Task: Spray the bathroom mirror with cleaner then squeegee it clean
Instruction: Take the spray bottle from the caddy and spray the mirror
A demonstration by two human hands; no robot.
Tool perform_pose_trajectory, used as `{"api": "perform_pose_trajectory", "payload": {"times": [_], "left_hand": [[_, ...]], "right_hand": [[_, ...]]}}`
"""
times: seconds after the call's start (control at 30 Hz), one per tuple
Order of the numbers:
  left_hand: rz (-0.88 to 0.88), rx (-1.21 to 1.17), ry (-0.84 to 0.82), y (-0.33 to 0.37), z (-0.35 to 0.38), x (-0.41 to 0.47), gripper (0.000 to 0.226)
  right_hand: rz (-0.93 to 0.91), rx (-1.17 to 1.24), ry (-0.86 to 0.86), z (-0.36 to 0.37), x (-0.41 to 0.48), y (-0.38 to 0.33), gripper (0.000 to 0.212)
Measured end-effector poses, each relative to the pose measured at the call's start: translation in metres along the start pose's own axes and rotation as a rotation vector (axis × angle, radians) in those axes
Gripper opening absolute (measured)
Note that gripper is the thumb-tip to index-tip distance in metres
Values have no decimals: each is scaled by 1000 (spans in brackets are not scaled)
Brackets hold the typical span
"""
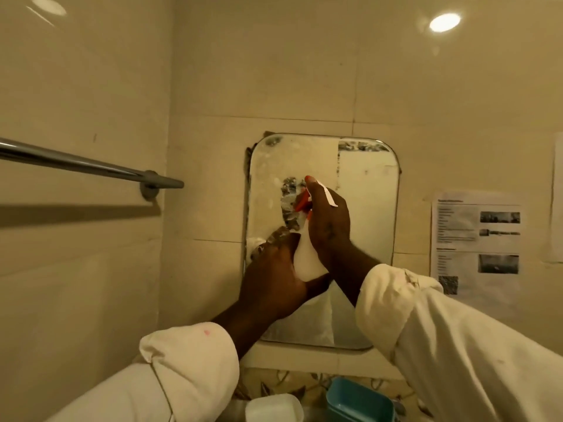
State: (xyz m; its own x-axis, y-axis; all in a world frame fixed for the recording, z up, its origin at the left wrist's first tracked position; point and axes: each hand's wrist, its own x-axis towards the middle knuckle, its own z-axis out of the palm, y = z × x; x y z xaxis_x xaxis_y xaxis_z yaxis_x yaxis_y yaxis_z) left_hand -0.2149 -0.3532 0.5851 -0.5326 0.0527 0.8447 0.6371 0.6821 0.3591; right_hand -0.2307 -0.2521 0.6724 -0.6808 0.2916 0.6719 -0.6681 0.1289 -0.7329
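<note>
Hands clamped on spray bottle [307, 263]: left hand [274, 278] under body, right hand [329, 223] at trigger | bottle upright | mirror [368, 202] just beyond, frame centre

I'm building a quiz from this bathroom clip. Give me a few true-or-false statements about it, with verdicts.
1. Both hands hold the white plastic spray bottle. True: the left hand grips its body, the right hand its orange head.
2. A squeegee rests against the rounded rectangular wall mirror. False: no squeegee is in view.
3. The chrome towel bar is left of the mirror. True.
4. The printed paper sheet is stuck on the mirror. False: it is on the tiled wall, right of the mirror.
5. The teal plastic container stands above the mirror. False: it is below.
</note>
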Motion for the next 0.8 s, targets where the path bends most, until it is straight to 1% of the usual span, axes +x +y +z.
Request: {"api": "perform_pose_trajectory", "payload": {"times": [0.2, 0.4, 0.47, 0.6, 0.7, 0.8], "left_hand": [[-39, 0, -4, -17, -17, 22, 84], [-54, -8, -4, -28, -14, 27, 85], [-44, -15, -1, -29, -13, 28, 83], [-11, -27, 15, -24, -9, 28, 80], [1, -69, 4, -14, -2, 27, 79], [12, -114, -14, -1, 6, 26, 79]], "right_hand": [[-25, -50, 9, 32, 16, -16, 48], [9, -39, 28, 42, 21, -9, 49], [7, -44, 37, 41, 23, -6, 44], [-29, -83, 56, 33, 23, -7, 44], [-15, -89, 89, 22, 24, -8, 41], [-14, -104, 116, 6, 25, -10, 43]]}}
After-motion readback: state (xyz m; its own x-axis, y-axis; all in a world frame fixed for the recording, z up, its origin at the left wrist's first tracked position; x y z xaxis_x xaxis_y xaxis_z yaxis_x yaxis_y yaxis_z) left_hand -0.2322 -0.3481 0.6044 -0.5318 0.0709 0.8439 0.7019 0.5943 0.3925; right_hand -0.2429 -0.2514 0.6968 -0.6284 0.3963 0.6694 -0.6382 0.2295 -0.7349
